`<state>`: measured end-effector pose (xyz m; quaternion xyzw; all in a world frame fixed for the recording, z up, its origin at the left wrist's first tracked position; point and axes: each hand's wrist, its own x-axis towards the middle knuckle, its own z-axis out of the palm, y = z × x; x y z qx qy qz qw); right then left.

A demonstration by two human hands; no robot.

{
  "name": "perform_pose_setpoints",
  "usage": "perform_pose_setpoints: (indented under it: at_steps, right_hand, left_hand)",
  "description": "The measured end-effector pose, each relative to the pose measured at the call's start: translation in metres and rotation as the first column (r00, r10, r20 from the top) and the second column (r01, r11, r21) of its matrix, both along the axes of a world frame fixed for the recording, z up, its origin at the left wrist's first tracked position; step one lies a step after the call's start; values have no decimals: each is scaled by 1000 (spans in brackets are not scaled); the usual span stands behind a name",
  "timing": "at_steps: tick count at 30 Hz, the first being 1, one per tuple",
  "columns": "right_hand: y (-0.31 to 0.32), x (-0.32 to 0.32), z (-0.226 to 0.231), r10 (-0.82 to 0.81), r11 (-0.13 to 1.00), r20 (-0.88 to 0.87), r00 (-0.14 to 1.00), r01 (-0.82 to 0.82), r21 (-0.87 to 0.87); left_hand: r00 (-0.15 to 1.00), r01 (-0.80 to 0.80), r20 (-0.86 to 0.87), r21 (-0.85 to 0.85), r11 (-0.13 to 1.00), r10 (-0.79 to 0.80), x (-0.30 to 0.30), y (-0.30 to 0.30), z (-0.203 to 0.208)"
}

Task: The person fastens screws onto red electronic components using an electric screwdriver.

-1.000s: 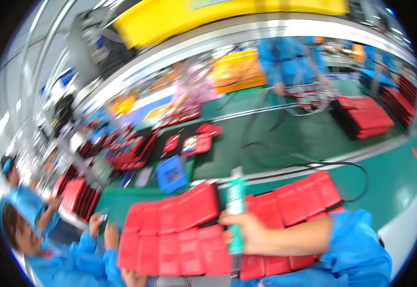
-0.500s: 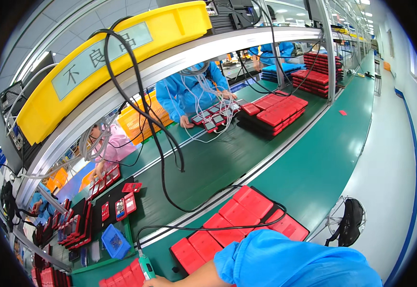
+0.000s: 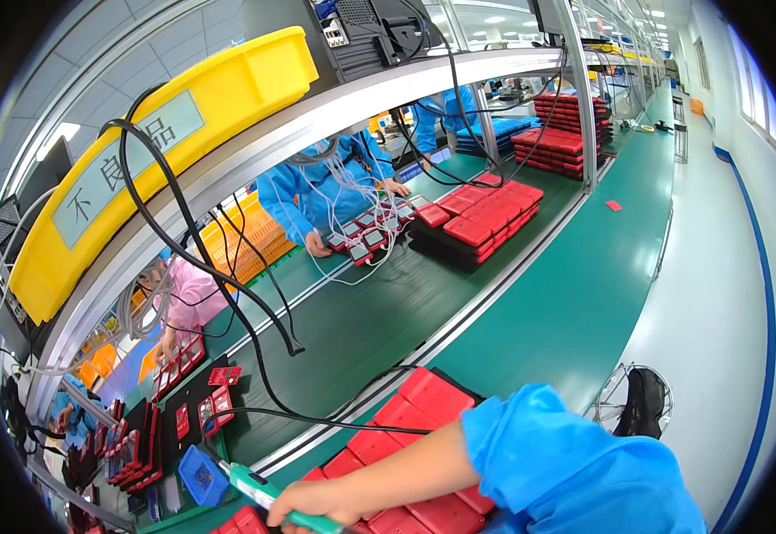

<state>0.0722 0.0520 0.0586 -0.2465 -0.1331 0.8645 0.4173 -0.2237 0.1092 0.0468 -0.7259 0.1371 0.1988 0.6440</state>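
My right hand [image 3: 321, 501] reaches in from the lower right in a blue sleeve [image 3: 575, 463]. Its fingers are wrapped round a green and white electric screwdriver [image 3: 259, 488], held slanting, with a black cable at its upper left end. Below and beyond the hand, rows of red plastic cases [image 3: 428, 396] lie on the green bench, partly covered by my forearm. A small blue parts bin [image 3: 203, 476] stands just left of the screwdriver. My left hand is out of view.
Across the green belt [image 3: 352, 320], a person in blue [image 3: 325, 191] handles cabled devices; another in pink [image 3: 194, 289] works further left. Red stacks [image 3: 486, 214] stand on the belt. A yellow bin [image 3: 165, 151] sits on the overhead rail, with black cables hanging down.
My right hand has risen into fuller view with the screwdriver, which has tipped from near upright to a slant. The view has shifted, so the scene sits further left.
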Motion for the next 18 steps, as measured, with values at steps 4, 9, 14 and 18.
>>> perform_pose_setpoints:
  at_steps: [4,9,14,18]
  right_hand:
    - [-53,59,4,118,946,343,932,-210,245]
    - [-138,127,22,61,877,638,767,-346,332]
    - [-176,189,29,-183,860,676,714,-217,462]
    - [-196,212,37,-670,651,260,695,383,655]
  left_hand:
    - [993,102,-55,-33,994,-104,27,-5,-27]
    - [1000,4,13,-86,996,-3,23,-9,-40]
    - [958,264,-274,707,656,-91,95,-86,-37]
    - [814,580,-581,814,-44,-26,195,-111,1]
